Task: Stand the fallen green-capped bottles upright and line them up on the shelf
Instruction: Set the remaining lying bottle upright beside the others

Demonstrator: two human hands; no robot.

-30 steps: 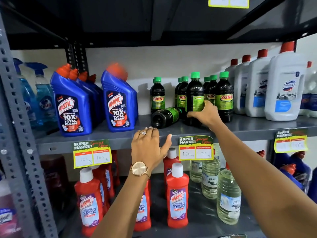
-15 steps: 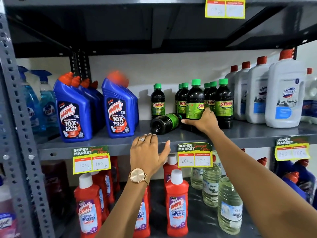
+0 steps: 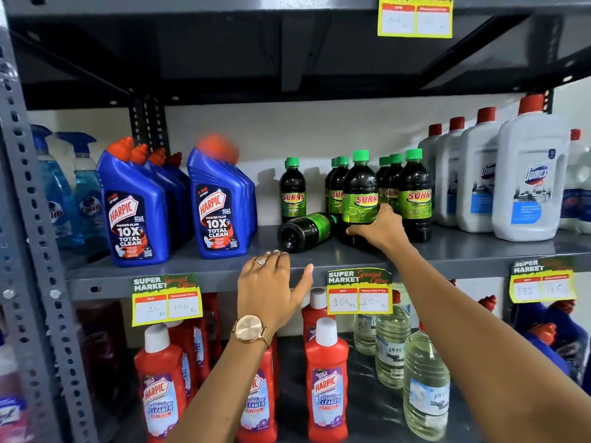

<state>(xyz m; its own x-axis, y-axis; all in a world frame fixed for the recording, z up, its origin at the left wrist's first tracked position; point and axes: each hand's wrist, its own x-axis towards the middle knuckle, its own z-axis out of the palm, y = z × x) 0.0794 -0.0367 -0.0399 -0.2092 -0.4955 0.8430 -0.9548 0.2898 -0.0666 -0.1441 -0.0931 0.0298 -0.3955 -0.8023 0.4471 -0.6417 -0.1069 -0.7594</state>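
1 fallen bottle (image 3: 303,230) (7 upright).

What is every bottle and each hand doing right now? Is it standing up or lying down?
Fallen green-capped bottle: lying on its side, base toward the camera.
Front green-capped bottle: upright, gripped low by the right hand.
Lone green-capped bottle: upright, untouched.
Right hand: closed around the front bottle.
Left hand: open, empty, at the shelf edge.
Blue Harpic bottles: upright.
White Domex bottles: upright.

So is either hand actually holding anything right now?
The right hand grips an upright green-capped dark bottle by its lower body. The left hand holds nothing.
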